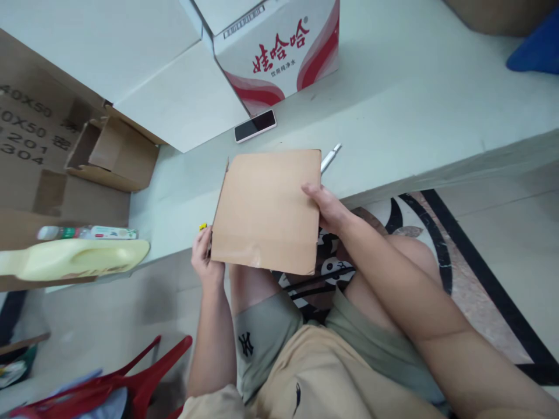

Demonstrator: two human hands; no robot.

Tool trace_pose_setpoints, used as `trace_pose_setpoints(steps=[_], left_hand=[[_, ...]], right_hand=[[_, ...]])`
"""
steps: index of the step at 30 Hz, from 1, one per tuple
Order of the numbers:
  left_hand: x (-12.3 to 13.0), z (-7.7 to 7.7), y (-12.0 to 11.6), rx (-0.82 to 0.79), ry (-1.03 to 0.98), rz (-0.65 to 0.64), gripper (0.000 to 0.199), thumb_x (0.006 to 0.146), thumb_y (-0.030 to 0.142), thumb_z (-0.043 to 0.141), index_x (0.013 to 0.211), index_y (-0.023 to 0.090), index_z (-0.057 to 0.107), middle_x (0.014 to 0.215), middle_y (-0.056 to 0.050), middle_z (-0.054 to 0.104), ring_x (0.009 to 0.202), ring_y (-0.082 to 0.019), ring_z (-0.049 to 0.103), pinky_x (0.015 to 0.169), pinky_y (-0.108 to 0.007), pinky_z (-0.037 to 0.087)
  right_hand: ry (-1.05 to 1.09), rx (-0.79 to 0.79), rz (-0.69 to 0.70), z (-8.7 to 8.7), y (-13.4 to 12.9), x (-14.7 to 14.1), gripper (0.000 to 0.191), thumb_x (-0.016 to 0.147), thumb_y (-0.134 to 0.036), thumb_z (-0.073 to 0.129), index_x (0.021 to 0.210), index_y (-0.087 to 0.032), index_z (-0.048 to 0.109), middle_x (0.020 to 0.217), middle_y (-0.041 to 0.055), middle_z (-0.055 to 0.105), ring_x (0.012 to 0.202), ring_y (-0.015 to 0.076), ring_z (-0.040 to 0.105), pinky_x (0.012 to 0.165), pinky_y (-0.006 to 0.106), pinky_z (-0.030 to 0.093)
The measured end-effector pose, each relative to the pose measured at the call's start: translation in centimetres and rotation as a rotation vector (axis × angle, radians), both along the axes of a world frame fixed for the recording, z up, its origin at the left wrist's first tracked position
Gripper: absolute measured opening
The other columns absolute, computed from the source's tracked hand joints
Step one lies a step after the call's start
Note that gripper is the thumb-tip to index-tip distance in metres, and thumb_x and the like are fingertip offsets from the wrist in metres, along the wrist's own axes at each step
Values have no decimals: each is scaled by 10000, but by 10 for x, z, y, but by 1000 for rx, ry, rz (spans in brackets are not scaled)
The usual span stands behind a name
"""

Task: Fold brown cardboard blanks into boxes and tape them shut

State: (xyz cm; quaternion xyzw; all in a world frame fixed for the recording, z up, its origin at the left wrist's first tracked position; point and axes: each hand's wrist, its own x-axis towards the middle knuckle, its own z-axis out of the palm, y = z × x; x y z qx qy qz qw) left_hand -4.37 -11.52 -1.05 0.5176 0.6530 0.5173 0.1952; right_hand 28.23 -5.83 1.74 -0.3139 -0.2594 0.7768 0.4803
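This is an indoor room, a home or a small shop; which of the 2 is unclear. The tiled floor [515,221] has a decorative stone inlay [484,279], and a red chair [151,372] suggests everyday living. A phone [255,125] lies on the pale tabletop [393,116] beside a drinking-water carton [279,64], while a big printed carton [26,125] at the left hints at stored goods.

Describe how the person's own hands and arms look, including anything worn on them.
The left hand and right hand are ungloved, with no watch or bracelet visible. A plain beige sleeve shows near the left elbow; no right sleeve is in view.
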Motion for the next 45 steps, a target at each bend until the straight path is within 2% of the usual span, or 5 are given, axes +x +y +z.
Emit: trace_pose_setpoints(steps=[5, 13, 24, 37, 45], left_hand=[[-10, 11, -6, 136, 146, -121, 396, 677, 363, 782, 1052, 237, 797, 1202, -81, 702, 1202, -285, 633, 1131, -465, 452], [11, 57, -11, 98, -573, -43, 404, 672, 479, 752, 1046, 327, 738, 1146, 1, 715, 1087, -174, 659, 852, -252, 570], [48, 75, 54, -28, -691, -107, 377, 629, 387, 809, 969, 265, 704, 1025, 3, 769, 966, -164, 709, 791, -232, 582], [93, 0, 170, 108, -854, -178, 252, 685, 305, 769, 872, 235, 616, 956, 38, 733, 963, -132, 696, 912, -244, 542], [89, 2, 178, -107, -1026, -251, 346, 791, 505, 677, 990, 222, 649, 961, -31, 732, 876, -170, 718, 774, -267, 555]], right_hand=[[-54, -174, 44, 3, 5, 8, 403, 704, -361, 689, 1061, -187, 622, 1027, 99, 741, 996, 281, 712, 986, 500, 568], [-9, -83, -107, 3, 8, 9, 455, 658, -423, 728, 1027, -188, 601, 957, 94, 740, 908, 272, 715, 821, 440, 608], [-219, 38, -216, 2, 13, 7, 550, 622, -608, 796, 939, -181, 653, 950, 102, 743, 881, 247, 698, 656, 338, 594], [-434, -7, -331, -14, 33, 3, 414, 706, -574, 719, 839, -197, 611, 743, 33, 650, 532, 102, 516, 399, 236, 410], [-323, -135, -464, -13, 32, 8, 309, 572, -355, 731, 747, -205, 526, 507, -93, 482, 348, 22, 326, 307, 169, 242]])
